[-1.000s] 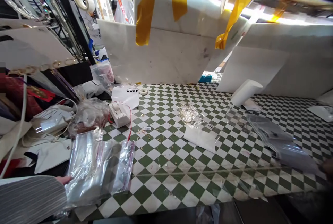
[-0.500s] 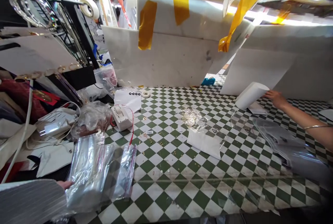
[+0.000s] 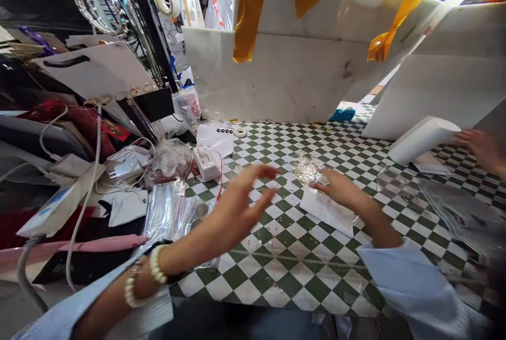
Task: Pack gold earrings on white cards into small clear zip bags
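Half a second ago neither of my hands was over the middle of the bench [image 3: 253, 282]; now both reach in from the front edge. My left hand [image 3: 239, 203] holds nothing, thumb and fingers parted over the small gold rings [image 3: 280, 219] scattered there. My right hand [image 3: 343, 188] is at the crumpled clear plastic bag [image 3: 306, 167] of shiny pieces, which lies mid-bench above the folded white paper [image 3: 326, 212]; it is blurred, so I can't fairly tell whether my fingers pinch the bag. The co-worker's hand [image 3: 480, 146] stays beside the white roll [image 3: 425, 138], towards the right back.

My room to move is the checkered strip from the paper to the front edge, sprinkled with small bits. Zip-lock bags [image 3: 164, 208] bound it on the left, grey plastic bags [image 3: 458, 213] on the right, a white panel [image 3: 269, 79] along the back edge.
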The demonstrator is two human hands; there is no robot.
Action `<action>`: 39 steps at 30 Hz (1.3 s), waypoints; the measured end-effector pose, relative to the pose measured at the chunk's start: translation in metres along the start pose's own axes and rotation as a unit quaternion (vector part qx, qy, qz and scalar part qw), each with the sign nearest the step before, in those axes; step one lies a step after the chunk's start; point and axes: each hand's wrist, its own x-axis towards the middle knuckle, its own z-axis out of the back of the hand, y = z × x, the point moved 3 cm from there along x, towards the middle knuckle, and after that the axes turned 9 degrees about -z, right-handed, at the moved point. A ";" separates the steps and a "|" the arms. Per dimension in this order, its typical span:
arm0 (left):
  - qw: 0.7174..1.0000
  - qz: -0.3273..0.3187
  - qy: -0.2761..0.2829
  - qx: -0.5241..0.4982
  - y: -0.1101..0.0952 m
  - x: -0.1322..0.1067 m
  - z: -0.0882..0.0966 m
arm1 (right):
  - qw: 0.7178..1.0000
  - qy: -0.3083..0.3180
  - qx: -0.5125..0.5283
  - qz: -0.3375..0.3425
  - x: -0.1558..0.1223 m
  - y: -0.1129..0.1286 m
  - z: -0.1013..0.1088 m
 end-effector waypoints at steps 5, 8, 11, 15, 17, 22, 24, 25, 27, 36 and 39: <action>0.979 0.051 0.164 0.110 0.025 0.004 -0.055 | 0.998 -0.032 -0.023 -0.054 0.014 -0.011 -0.030; 0.984 0.073 0.123 0.103 0.043 0.008 -0.067 | 0.997 -0.050 0.007 -0.050 0.017 -0.016 -0.025; 0.994 0.084 0.065 0.012 0.057 0.008 -0.071 | 0.994 -0.101 0.042 -0.016 0.012 -0.010 -0.012; 0.971 0.128 -0.006 -0.202 0.070 0.006 -0.083 | 0.981 -0.168 0.066 0.073 -0.006 0.015 0.000; 0.933 0.159 -0.055 -0.319 0.075 0.007 -0.088 | 0.964 -0.176 0.074 0.185 -0.023 0.035 -0.002; 0.860 0.178 -0.166 -0.449 0.079 0.011 -0.081 | 0.911 -0.128 0.136 0.367 -0.060 0.075 -0.011; 0.854 0.187 -0.161 -0.459 0.077 0.011 -0.075 | 0.924 -0.105 0.210 0.301 -0.060 0.079 -0.007; 0.853 0.191 -0.148 -0.462 0.076 0.012 -0.073 | 0.932 -0.066 0.246 0.256 -0.057 0.078 -0.005; 0.854 0.184 -0.121 -0.472 0.073 0.012 -0.069 | 0.934 0.067 0.305 0.174 -0.051 0.076 -0.004; 0.837 0.117 -0.045 -0.533 0.071 0.018 -0.061 | 0.840 0.283 0.451 0.105 -0.047 0.077 -0.022; 0.824 0.100 -0.091 -0.551 0.070 0.020 -0.055 | 0.818 0.278 0.498 0.078 -0.051 0.080 -0.028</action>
